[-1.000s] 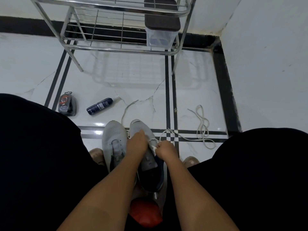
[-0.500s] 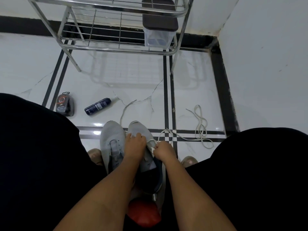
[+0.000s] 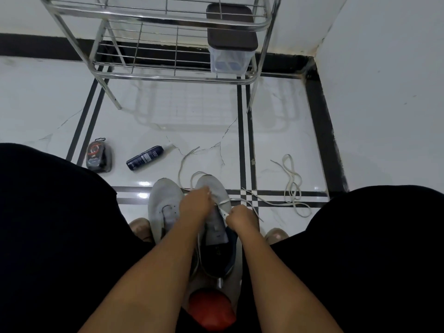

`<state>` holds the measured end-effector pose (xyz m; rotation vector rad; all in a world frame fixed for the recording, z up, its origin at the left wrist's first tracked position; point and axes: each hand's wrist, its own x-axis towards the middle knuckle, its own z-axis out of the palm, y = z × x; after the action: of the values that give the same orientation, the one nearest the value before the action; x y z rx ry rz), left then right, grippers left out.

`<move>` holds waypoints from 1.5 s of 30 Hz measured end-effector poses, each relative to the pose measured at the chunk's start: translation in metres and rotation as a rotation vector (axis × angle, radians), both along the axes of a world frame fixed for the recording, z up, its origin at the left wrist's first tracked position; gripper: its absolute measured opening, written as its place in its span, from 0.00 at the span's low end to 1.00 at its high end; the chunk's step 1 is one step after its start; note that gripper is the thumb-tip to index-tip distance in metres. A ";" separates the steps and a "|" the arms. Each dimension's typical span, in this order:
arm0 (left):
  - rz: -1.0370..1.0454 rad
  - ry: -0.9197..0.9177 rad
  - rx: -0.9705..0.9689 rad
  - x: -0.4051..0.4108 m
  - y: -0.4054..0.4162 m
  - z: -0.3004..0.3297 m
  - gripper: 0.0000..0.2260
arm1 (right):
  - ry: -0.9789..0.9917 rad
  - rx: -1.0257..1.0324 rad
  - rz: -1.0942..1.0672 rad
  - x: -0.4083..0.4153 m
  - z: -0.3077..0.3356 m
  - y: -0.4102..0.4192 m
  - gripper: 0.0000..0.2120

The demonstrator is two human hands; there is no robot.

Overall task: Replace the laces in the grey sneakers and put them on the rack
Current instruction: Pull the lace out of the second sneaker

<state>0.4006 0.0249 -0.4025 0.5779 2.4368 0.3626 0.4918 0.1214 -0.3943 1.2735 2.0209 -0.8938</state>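
From the head view, we reach both arms down between our knees to the 2 grey sneakers (image 3: 168, 207) on the floor (image 3: 187, 131). Our left hand (image 3: 195, 204) curls its fingers on the right shoe's white lace (image 3: 224, 201). Our right hand (image 3: 241, 218) pinches the same lace. The rack (image 3: 173, 78) stands ahead, well apart.

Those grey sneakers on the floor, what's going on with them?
A person sitting over the grey sneakers is threading a white lace into the right-hand shoe. The left hand pinches the lace on one side, the right hand on the other. The other shoe has no lace, and another lace lies loose on the floor. Neither shoe is on the metal rack yet.
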 end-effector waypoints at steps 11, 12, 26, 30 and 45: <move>1.280 -0.302 0.708 -0.041 -0.022 0.014 0.12 | 0.014 -0.012 -0.099 0.005 0.002 0.002 0.14; 1.289 -0.330 0.717 -0.043 -0.020 0.017 0.13 | 0.008 -0.011 -0.100 0.005 0.003 0.001 0.14; 1.271 -0.565 0.486 -0.015 -0.007 -0.024 0.17 | -0.075 0.026 -0.129 0.007 -0.002 0.001 0.16; 1.590 -0.532 0.685 -0.028 -0.015 0.003 0.17 | -0.128 0.053 -0.138 0.010 -0.002 0.004 0.16; 0.059 -0.096 -0.130 0.031 -0.008 -0.020 0.14 | 0.318 -0.035 0.229 -0.021 -0.016 0.004 0.11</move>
<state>0.4315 0.0167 -0.4228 0.4237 2.3681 0.2484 0.4708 0.1254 -0.4105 0.9003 2.3269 -1.0667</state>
